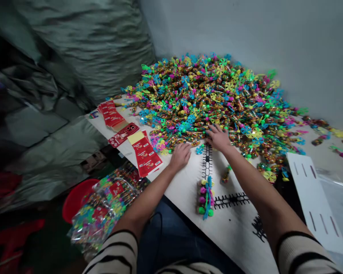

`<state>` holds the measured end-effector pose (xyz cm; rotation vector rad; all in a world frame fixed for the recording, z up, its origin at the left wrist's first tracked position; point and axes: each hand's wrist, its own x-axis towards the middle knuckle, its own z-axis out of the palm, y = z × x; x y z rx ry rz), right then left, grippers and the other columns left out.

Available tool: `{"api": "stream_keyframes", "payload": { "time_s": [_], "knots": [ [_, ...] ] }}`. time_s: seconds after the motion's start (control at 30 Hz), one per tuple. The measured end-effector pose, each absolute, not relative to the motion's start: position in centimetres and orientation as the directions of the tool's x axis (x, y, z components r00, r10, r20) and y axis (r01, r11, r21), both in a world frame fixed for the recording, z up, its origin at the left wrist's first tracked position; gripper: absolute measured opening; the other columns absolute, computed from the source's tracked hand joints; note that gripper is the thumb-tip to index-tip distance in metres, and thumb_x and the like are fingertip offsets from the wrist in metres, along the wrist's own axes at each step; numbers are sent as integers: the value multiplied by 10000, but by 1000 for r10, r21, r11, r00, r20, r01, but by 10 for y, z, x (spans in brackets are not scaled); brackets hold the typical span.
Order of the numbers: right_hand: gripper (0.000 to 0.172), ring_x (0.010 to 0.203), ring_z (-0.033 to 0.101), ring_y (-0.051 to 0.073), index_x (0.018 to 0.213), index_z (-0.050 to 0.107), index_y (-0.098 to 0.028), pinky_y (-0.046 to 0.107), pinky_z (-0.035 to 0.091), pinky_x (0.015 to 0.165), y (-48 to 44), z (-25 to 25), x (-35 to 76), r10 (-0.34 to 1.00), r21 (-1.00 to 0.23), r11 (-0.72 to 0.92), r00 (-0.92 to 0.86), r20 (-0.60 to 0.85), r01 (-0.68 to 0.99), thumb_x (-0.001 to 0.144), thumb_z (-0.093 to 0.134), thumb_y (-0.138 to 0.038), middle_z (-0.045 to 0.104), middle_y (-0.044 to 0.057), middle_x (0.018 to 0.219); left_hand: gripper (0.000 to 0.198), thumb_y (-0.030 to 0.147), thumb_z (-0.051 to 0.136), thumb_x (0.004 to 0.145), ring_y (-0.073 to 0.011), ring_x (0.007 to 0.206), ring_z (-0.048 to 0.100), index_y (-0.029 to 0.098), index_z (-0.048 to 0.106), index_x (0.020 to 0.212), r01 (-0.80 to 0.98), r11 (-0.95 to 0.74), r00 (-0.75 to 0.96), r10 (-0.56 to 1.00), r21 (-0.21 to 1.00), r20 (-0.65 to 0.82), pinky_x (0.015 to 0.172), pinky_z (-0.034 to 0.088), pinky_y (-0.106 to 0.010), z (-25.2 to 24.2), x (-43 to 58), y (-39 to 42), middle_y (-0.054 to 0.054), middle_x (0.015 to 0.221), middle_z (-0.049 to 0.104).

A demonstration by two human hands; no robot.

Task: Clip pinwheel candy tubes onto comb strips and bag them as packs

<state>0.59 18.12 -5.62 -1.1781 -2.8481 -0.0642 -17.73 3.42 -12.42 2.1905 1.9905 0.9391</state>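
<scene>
My right fingers are open and spread, resting on the near edge of a large heap of clear tubes filled with small round beads or sweets, many topped with bright pinwheels. My left fingers are open too, holding nothing I can see, just beside the heap. Between my hands lies a black plastic comb strip, and a second one sits nearer me on the white surface. A bundle of tubes and a single tube lie close by. The heap spreads against a grey wall. To my left are red printed cards, a clear bag of packed tubes and a red basin; to my right, a slotted white card
</scene>
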Motion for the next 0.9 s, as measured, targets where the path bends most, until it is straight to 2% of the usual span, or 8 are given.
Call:
{"api": "stream_keyframes", "payload": {
  "time_s": [0.1, 0.23, 0.33, 0.43, 0.57, 0.67, 0.77, 0.9],
  "knots": [
    [350, 1234, 447, 314, 1059, 693, -226, 545, 315, 983, 187, -54, 20, 767, 106, 638, -642, 2, 762, 928, 444, -433, 670, 110, 1180, 293, 205, 425, 919, -216, 1064, 564, 175, 641, 1115, 844, -284, 11, 857, 455, 515, 947, 469, -415, -112, -194, 39, -97, 1113, 677],
    [353, 1004, 572, 311, 898, 724, -154, 540, 350, 917, 201, -25, 12, 783, 168, 605, -620, 56, 779, 934, 435, -353, 712, 143, 909, 280, 178, 422, 908, -213, 1012, 575, 171, 664, 1048, 844, -167, -178, 809, 509, 560, 918, 470, -398, -87, -229, 64, -86, 1048, 694],
    [338, 1000, 582, 283, 1079, 686, -131, 449, 405, 878, 224, -6, -35, 678, 103, 708, -713, 179, 699, 920, 388, -152, 685, 156, 1062, 283, 157, 428, 892, -215, 1023, 574, 174, 678, 1023, 827, -30, -309, 810, 562, 499, 941, 452, -380, -72, -250, 92, -71, 1052, 697],
    [458, 1093, 537, 281, 1272, 577, -144, 406, 436, 860, 252, -7, -88, 558, 81, 811, -808, 189, 579, 881, 364, -36, 575, 148, 1308, 298, 121, 435, 863, -219, 1008, 578, 176, 688, 1011, 816, 28, -348, 821, 577, 452, 939, 448, -373, -66, -259, 113, -63, 1047, 700],
    [367, 1095, 532, 270, 1160, 624, -88, 395, 437, 891, 280, -23, -117, 534, 98, 834, -840, 101, 542, 883, 389, -38, 594, 184, 1233, 314, 104, 429, 855, -223, 993, 573, 177, 693, 1010, 812, 47, -356, 830, 581, 430, 917, 453, -370, -68, -262, 117, -60, 1024, 703],
    [348, 1055, 570, 248, 1136, 636, -78, 370, 443, 906, 288, -26, -97, 562, 7, 822, -813, 156, 570, 889, 393, -55, 623, 174, 1169, 305, 111, 426, 868, -219, 972, 576, 181, 701, 982, 813, 40, -328, 856, 582, 399, 894, 458, -359, -73, -262, 113, -57, 991, 710],
    [326, 1017, 597, 242, 1186, 618, -129, 366, 466, 875, 278, -14, -52, 609, -153, 784, -696, 381, 602, 918, 442, -190, 632, 125, 1173, 284, 128, 443, 879, -220, 959, 574, 184, 708, 966, 835, 10, -271, 877, 550, 396, 906, 447, -359, -76, -257, 116, -54, 980, 714],
    [274, 741, 604, 190, 976, 672, -156, 315, 482, 703, 233, 7, 17, 703, -384, 704, -511, 494, 597, 873, 572, -390, 665, 62, 827, 275, 141, 459, 885, -230, 996, 560, 170, 700, 1014, 839, -18, -230, 895, 545, 382, 920, 440, -358, -71, -235, 134, -72, 1029, 708]
  ]
}}
